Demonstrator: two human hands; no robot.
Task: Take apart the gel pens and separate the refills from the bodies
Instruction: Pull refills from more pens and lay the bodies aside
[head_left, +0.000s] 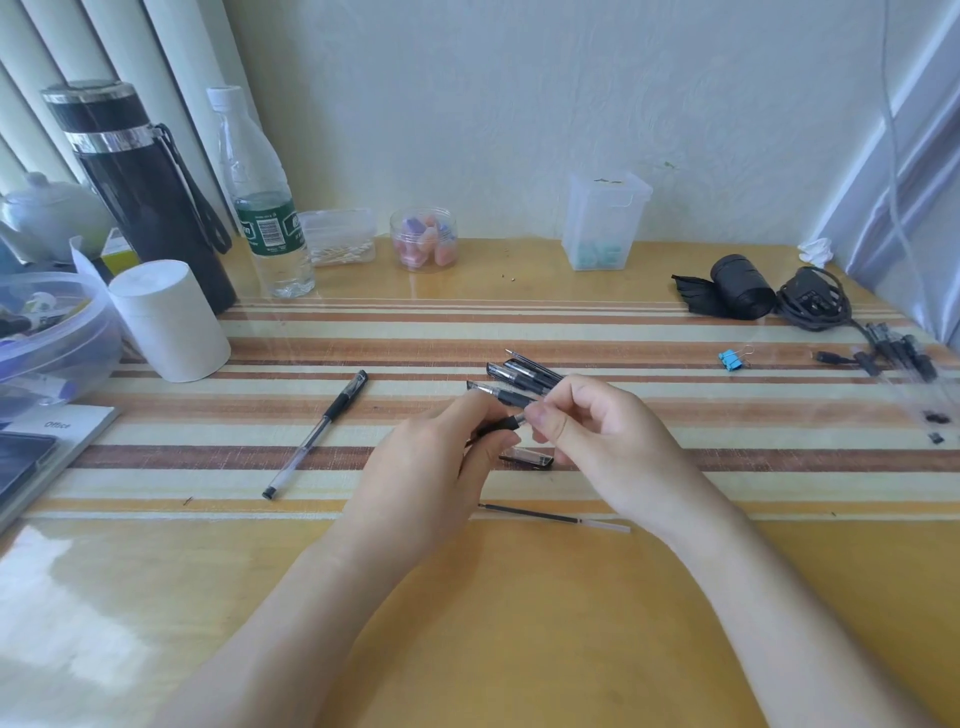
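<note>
Partly hidden, the gel pen (503, 424) shows only its black grip section between the two hands; fingers cover the rest. The left hand (431, 467) curls round the grip end. The right hand (597, 431) pinches the tip end between thumb and forefinger; whether the tip piece is off cannot be told. Just beyond the hands lies a cluster of pens (519, 375), its right ends covered by the right hand's fingers. Under the hands is a loose cap (527, 459), half covered. Nearer the wrists, one refill (550, 515) lies bare on the table (519, 623). Well left of the left hand lies a whole pen (317, 434). Far right of the right hand are blurred clear pen bodies (904, 353) cut off by the frame edge, a blue binder clip (731, 358) and a black bag roll (737, 288). Far left stand a white paper roll (169, 319) and a dark flask (140, 182).
</note>
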